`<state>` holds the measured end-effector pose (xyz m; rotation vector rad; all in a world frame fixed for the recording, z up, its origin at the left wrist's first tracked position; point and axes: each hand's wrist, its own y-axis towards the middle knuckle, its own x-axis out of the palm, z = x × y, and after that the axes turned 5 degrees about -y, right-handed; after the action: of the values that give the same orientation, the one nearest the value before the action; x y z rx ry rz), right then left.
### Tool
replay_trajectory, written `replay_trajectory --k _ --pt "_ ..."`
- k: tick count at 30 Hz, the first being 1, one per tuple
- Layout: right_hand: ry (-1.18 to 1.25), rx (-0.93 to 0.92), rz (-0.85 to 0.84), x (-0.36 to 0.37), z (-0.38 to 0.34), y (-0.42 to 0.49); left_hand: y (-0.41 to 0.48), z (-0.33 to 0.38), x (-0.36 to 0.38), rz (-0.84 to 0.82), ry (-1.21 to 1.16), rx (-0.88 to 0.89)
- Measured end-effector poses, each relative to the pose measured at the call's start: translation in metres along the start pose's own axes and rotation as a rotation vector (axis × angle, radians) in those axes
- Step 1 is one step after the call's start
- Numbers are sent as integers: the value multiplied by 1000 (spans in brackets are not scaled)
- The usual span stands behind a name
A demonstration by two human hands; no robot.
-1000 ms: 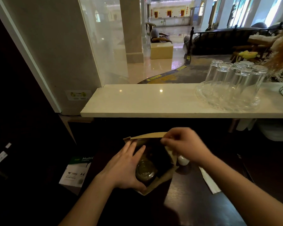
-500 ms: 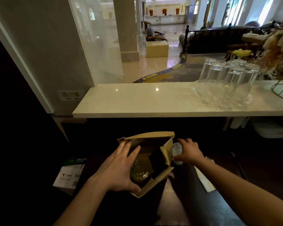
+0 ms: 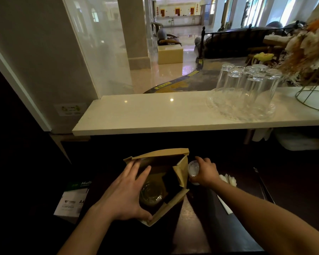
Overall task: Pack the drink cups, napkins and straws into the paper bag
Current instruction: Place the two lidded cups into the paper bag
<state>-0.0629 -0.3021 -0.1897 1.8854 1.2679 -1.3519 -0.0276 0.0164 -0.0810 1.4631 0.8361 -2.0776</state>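
left hand [image 3: 124, 196] spread wide on paper bag [image 3: 180, 173] rim, right hand [image 3: 204, 172] wrapped round second cup [image 3: 193, 169]; folded-in right flap may snag cup

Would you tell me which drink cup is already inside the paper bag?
The clear-lidded cup beside the left hand; the other cup is outside the bag, in the right hand.
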Motion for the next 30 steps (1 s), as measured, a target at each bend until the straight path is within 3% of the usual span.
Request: replay_trajectory --k 13,20,25,30 --pt "150 -43 235 -53 7 -56 -3 7 -1 11 -15 -7" --pt "245 -181 342 -101 -25 -85 1 8 0 25 -11 11" --pt "257 -343 319 -125 -64 -105 0 8 1 28 47 13" --pt "256 -499 186 -120 -100 -117 -2 8 1 36 47 1"
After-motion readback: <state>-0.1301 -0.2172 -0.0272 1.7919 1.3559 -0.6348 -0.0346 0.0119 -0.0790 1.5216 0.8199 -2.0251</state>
